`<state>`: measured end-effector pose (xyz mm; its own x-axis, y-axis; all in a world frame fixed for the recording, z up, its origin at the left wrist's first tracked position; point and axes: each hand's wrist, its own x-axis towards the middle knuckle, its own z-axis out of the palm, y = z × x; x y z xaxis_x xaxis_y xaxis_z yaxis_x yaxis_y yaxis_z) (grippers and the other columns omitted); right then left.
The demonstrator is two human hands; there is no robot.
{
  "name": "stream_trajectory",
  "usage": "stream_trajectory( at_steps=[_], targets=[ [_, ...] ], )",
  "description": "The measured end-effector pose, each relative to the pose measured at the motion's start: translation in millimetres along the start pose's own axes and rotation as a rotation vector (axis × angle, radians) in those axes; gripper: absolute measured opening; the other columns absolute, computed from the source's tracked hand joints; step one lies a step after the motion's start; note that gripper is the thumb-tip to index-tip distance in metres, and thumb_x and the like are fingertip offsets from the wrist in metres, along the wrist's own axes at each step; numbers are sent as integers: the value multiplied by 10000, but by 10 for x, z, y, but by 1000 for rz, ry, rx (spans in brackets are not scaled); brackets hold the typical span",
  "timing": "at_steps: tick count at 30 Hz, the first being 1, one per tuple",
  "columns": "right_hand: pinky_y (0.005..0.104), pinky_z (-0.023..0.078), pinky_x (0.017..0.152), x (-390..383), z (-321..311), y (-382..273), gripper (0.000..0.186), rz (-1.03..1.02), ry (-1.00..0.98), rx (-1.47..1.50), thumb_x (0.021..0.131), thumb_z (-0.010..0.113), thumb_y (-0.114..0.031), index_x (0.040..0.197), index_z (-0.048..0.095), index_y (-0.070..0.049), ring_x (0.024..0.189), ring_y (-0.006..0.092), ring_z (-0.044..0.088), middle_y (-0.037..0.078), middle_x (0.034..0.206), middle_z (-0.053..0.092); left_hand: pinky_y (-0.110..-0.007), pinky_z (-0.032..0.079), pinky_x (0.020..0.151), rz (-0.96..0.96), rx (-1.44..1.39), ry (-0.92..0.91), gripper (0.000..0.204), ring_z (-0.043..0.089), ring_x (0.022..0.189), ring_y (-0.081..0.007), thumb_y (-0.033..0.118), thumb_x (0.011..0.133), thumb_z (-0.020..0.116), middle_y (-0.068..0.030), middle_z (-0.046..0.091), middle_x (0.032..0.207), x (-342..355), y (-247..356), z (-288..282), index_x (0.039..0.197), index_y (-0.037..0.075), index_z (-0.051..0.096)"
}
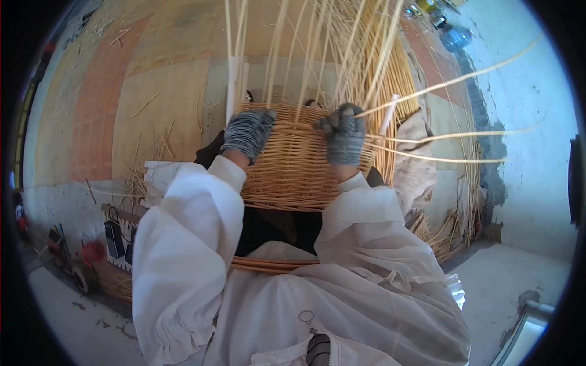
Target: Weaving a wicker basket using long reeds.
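A half-woven wicker basket (pixel 293 168) lies across my lap, its tan weave facing me. Long upright rods (pixel 273 61) rise from its far edge. My left hand (pixel 249 133), in a grey striped glove, is closed on the far left corner of the weave. At the far right corner, my right hand (pixel 345 135), gloved alike, has its fingers curled round a wicker rod (pixel 439 89) that sticks out to the right. Two or three more rods (pixel 455 135) run out to the right beside that hand. The fingertips of both hands are partly hidden.
A thick bundle of loose rods (pixel 394 67) lies beyond the basket to the right, near a crumpled beige cloth (pixel 416 165). A clear bottle (pixel 456 38) stands by the pale wall (pixel 531 97). Rod offcuts (pixel 143 180) litter the tiled floor. A dark phone-like device (pixel 114 238) is at left.
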<state>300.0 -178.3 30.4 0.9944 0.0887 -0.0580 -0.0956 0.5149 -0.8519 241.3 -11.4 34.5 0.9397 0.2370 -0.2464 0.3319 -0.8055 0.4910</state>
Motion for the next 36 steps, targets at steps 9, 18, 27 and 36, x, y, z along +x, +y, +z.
stream_trajectory(
  at_steps=[9,18,27,36],
  targets=[
    [365,479,536,-17,-316,-37,179,114,-94,79,967,492,-245,967,517,-67,470,141,382,-14,575,358,-390,444,914,-272,-200,-112,422,563,1038,-357,328,922,494,-218,567,1173,358,-29,73,1193,7,538],
    [343,494,715,343,-1090,-698,147,16,-412,226,853,660,-143,810,537,-74,665,160,550,46,716,598,-325,502,735,228,-548,-176,265,626,773,-215,217,792,729,-134,657,853,337,292,368,928,19,617],
    [315,540,786,1707,244,-461,621,-414,-311,-1184,826,640,-99,1348,311,-35,911,222,615,171,1041,609,-389,499,766,-42,-263,42,359,648,802,-293,348,851,646,-176,659,825,403,496,444,972,10,631],
    [257,453,536,143,-943,-744,463,-482,-159,-164,971,458,-149,1383,300,-6,575,108,482,36,686,508,-384,463,905,-217,-213,-18,587,602,1035,-332,466,785,696,-206,639,1057,274,901,306,1102,-15,587]
  ],
)
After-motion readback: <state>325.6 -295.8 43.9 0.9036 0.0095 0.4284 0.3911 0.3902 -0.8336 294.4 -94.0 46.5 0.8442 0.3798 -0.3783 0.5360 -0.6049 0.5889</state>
